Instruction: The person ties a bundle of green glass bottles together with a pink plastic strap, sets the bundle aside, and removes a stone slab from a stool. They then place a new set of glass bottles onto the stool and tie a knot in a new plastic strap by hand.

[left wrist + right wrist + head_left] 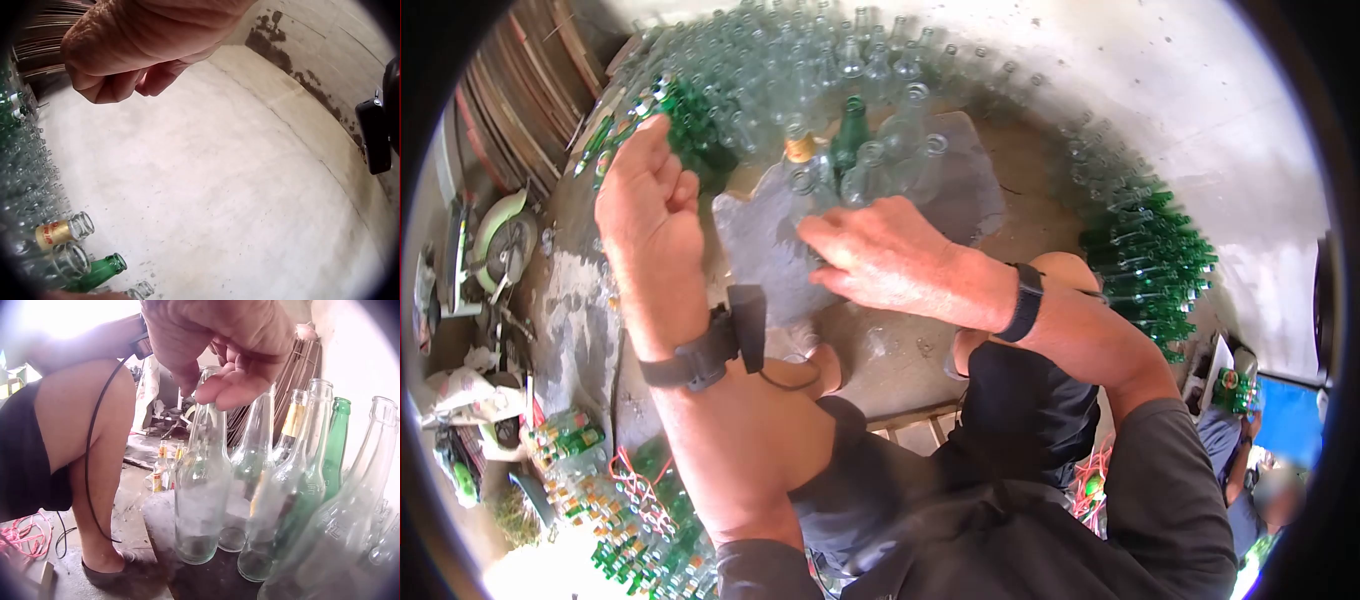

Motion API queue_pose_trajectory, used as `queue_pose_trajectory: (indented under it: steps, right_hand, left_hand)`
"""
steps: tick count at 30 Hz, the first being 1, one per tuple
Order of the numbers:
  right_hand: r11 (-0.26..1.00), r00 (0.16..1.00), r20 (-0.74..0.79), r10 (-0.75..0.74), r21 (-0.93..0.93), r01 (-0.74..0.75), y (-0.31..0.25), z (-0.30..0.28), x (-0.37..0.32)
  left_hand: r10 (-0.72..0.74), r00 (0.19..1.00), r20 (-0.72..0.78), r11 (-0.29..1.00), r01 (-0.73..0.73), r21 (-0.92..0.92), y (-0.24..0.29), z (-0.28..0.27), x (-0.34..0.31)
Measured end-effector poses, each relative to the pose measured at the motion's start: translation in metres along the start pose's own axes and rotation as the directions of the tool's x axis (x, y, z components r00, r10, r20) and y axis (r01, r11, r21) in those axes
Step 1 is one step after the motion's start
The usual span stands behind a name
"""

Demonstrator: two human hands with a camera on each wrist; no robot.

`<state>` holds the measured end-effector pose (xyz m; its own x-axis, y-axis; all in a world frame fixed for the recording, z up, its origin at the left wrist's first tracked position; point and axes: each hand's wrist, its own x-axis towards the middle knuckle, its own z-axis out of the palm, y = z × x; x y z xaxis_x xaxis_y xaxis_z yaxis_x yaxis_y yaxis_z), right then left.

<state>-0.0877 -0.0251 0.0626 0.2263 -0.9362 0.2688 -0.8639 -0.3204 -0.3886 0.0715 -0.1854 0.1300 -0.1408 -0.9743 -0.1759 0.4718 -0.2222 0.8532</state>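
My right hand (885,252) is over the near side of a small group of bottles, and in the right wrist view its thumb and fingers pinch the neck of a clear glass bottle (201,487). That bottle is upright over the grey slab (765,255). Beside it stand more clear bottles (290,481), a green bottle (852,130) and a clear bottle with a gold neck label (800,147). Raised at the left, apart from the group, my left hand (650,190) has its fingers curled in, with nothing visible in it.
Rows of clear bottles (770,70) line the wall behind the slab. Green bottles lie stacked at the right (1150,265), with others at the far left (690,115). Long boards (530,85) lean at the back left. Another person (1240,460) is at the right edge.
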Motion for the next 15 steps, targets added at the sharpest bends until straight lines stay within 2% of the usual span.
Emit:
queue_pose_trajectory:
  steps: [5,8,15]
  right_hand:
    - [1.000,1.000,-0.012,0.001,-0.010,-0.001,-0.001,-0.003,-0.002]
    - [0.998,0.998,-0.040,-0.038,-0.046,0.036,-0.001,-0.006,-0.004]
    - [1.000,0.998,-0.067,-0.007,-0.005,0.006,-0.002,-0.025,-0.009]
  left_hand:
    - [-0.017,0.999,0.047,1.000,0.016,0.017,-0.001,0.004,-0.003]
    - [-0.020,1.000,-0.017,0.998,0.021,0.052,-0.004,0.012,-0.005]
    - [-0.027,0.999,0.027,0.997,0.025,0.073,-0.008,0.012,-0.001]
